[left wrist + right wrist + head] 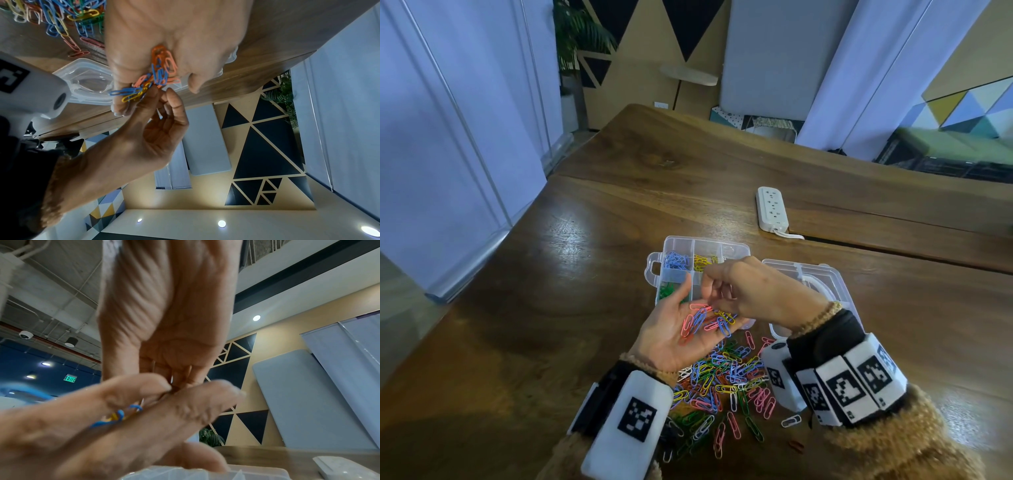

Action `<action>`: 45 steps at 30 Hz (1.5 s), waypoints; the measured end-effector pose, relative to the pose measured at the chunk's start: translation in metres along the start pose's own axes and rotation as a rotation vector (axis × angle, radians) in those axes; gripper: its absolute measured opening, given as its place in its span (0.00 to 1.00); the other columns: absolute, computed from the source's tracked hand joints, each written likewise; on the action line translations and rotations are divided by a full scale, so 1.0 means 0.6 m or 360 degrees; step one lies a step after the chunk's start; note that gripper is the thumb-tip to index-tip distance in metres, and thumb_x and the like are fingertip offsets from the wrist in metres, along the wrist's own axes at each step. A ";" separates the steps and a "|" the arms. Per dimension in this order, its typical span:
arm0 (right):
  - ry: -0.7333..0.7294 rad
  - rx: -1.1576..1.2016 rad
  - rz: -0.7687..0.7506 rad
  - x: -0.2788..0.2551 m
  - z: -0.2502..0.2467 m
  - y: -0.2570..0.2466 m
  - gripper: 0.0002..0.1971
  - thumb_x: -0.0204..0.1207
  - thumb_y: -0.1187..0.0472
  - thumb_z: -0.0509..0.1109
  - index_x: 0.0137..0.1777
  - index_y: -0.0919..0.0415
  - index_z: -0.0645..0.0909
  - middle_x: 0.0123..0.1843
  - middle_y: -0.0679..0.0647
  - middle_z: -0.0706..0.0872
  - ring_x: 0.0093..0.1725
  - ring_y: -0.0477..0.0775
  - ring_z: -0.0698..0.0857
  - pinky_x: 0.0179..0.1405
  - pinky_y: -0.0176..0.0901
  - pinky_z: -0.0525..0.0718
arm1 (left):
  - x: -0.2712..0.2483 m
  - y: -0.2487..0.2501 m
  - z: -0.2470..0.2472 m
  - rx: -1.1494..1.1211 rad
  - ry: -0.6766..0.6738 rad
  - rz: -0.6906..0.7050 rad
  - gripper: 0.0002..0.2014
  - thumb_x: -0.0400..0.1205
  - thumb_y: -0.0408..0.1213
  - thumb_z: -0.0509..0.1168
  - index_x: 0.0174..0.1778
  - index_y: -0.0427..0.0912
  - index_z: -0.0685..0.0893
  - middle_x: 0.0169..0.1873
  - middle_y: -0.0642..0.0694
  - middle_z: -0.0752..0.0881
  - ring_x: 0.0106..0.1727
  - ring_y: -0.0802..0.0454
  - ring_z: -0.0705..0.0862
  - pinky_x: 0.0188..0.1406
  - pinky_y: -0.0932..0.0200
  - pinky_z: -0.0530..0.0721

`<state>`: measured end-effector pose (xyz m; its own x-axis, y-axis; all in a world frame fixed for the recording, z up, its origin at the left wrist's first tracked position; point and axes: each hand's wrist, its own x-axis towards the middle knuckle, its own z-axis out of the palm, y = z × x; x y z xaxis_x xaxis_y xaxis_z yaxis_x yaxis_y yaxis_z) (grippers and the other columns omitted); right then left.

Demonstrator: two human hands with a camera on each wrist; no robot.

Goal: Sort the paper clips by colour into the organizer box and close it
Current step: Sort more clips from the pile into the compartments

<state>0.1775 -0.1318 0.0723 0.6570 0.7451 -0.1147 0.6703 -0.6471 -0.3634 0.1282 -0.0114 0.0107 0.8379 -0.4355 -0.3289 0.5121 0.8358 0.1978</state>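
My left hand (674, 332) lies palm up above the table, carrying several pink, blue and yellow paper clips (705, 320) on its straight fingers. My right hand (726, 291) hovers over them with curled fingers, thumb and forefinger pinching at one clip; its colour is hidden. The left wrist view shows those clips (160, 71) and the right thumb among them. The clear organizer box (678, 245) stands open just beyond, with blue (676, 260), yellow (702, 262) and green clips (666, 291) in separate compartments. Its lid (822, 284) lies open to the right.
A mixed pile of loose clips (726, 380) covers the wooden table (571, 274) below my hands, with stray ones (791, 420) at its right. A white power strip (772, 210) lies further back to the right.
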 end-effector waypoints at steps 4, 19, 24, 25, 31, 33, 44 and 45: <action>0.0043 0.0059 -0.0011 -0.007 -0.008 0.005 0.07 0.72 0.67 0.69 0.47 0.57 0.83 0.36 0.41 0.80 0.32 0.32 0.76 0.38 0.24 0.74 | -0.005 0.000 0.006 0.0058 -0.0012 0.0012 0.29 0.87 0.43 0.51 0.35 0.27 0.90 0.45 0.28 0.89 0.42 0.33 0.90 0.43 0.31 0.84; 0.0180 -0.0022 -0.0097 0.008 0.023 -0.013 0.08 0.72 0.69 0.67 0.49 0.61 0.83 0.43 0.47 0.75 0.39 0.44 0.74 0.47 0.43 0.79 | -0.007 -0.001 0.010 -0.0005 -0.0014 -0.0033 0.22 0.83 0.34 0.57 0.31 0.25 0.89 0.35 0.30 0.89 0.33 0.37 0.90 0.30 0.41 0.89; 0.0178 -0.0070 -0.0121 0.016 0.030 -0.009 0.04 0.72 0.67 0.70 0.46 0.61 0.81 0.43 0.49 0.77 0.43 0.50 0.80 0.48 0.48 0.80 | -0.005 -0.005 0.012 0.0015 0.0004 0.0045 0.23 0.80 0.38 0.54 0.29 0.28 0.88 0.32 0.33 0.88 0.32 0.40 0.90 0.29 0.40 0.89; 0.0178 -0.0082 -0.0131 0.017 0.030 -0.010 0.03 0.72 0.67 0.70 0.45 0.62 0.80 0.44 0.50 0.78 0.44 0.52 0.81 0.48 0.50 0.80 | -0.005 -0.005 0.013 0.0000 -0.0007 0.0050 0.24 0.80 0.38 0.54 0.29 0.28 0.88 0.33 0.33 0.88 0.33 0.40 0.90 0.31 0.40 0.89; 0.0246 -0.0092 -0.0201 0.013 0.027 -0.016 0.03 0.73 0.65 0.69 0.46 0.62 0.79 0.42 0.50 0.80 0.40 0.52 0.80 0.42 0.50 0.81 | -0.008 0.000 0.011 0.0045 0.0022 0.0043 0.30 0.87 0.38 0.48 0.30 0.29 0.89 0.35 0.33 0.89 0.33 0.41 0.90 0.33 0.45 0.89; 0.0332 0.0011 -0.0230 0.008 0.020 -0.017 0.04 0.71 0.66 0.70 0.45 0.62 0.80 0.38 0.47 0.79 0.35 0.46 0.76 0.39 0.46 0.80 | -0.009 -0.003 0.014 0.0031 0.0044 0.0035 0.27 0.85 0.37 0.51 0.32 0.28 0.89 0.36 0.32 0.89 0.34 0.39 0.90 0.30 0.44 0.89; 0.0095 0.0012 -0.0365 0.013 0.029 -0.028 0.07 0.71 0.67 0.72 0.49 0.61 0.83 0.40 0.41 0.75 0.43 0.39 0.72 0.49 0.49 0.81 | -0.010 0.002 0.017 -0.0119 0.0139 0.0012 0.14 0.73 0.26 0.53 0.23 0.29 0.78 0.17 0.39 0.78 0.15 0.48 0.80 0.13 0.57 0.82; 0.0085 0.0028 -0.0372 0.015 0.028 -0.027 0.07 0.70 0.69 0.72 0.48 0.62 0.84 0.40 0.41 0.74 0.43 0.39 0.72 0.48 0.45 0.80 | -0.009 0.000 0.017 -0.0057 0.0149 0.0037 0.14 0.73 0.27 0.54 0.24 0.29 0.79 0.18 0.39 0.78 0.17 0.48 0.81 0.20 0.56 0.86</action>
<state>0.1668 -0.1117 0.0619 0.5024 0.8643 0.0231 0.8005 -0.4548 -0.3903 0.1253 -0.0124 0.0217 0.8273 -0.3840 -0.4100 0.4841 0.8576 0.1738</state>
